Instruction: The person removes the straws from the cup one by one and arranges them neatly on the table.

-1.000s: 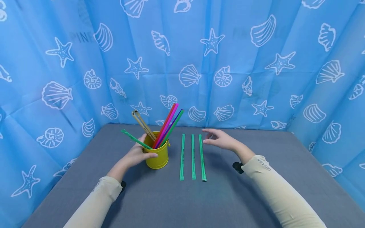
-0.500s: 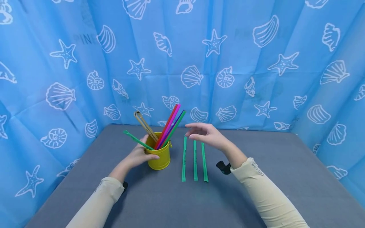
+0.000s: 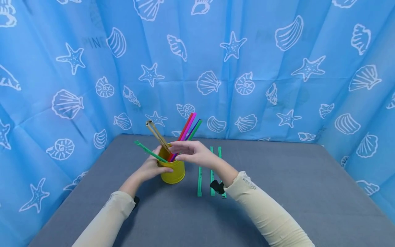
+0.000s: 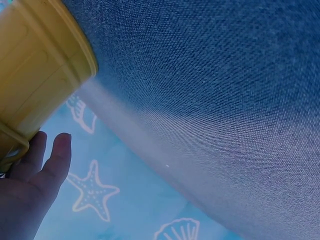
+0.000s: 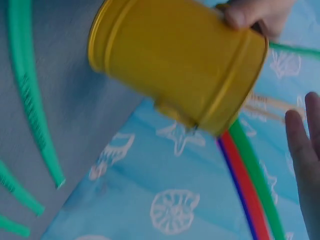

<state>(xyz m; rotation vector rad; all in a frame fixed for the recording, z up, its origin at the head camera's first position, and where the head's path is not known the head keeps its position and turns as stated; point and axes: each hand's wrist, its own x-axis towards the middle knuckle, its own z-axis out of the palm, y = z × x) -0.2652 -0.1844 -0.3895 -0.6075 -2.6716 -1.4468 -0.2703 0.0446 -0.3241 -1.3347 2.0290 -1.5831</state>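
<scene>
A small yellow bucket [image 3: 174, 174] stands upright on the table, gripped by my left hand [image 3: 147, 170] with the thumb on the near side. Inside lean tan sticks [image 3: 156, 133], a green wrapped stick [image 3: 147, 150] and red, pink, purple and green straws [image 3: 187, 127]. My right hand [image 3: 197, 154] hovers beside the bucket's mouth, fingers extended and thumb apart, in front of the straws' lower parts. In the right wrist view its fingers [image 5: 302, 135] hold nothing and point toward the tan sticks [image 5: 275, 102]. Three slim green wrapped sticks [image 3: 200, 181] lie side by side, partly hidden under my right forearm.
The table has a grey cloth [image 3: 277, 178]. A blue curtain [image 3: 228, 99] printed with white shells and starfish hangs along its back and sides. Dark wrist mounts [image 3: 217, 187] sit under the cream sleeves.
My right hand has moved left, from beside the rightmost green stick, across the row to the bucket. My left hand keeps its grip on the bucket. The green sticks stay put.
</scene>
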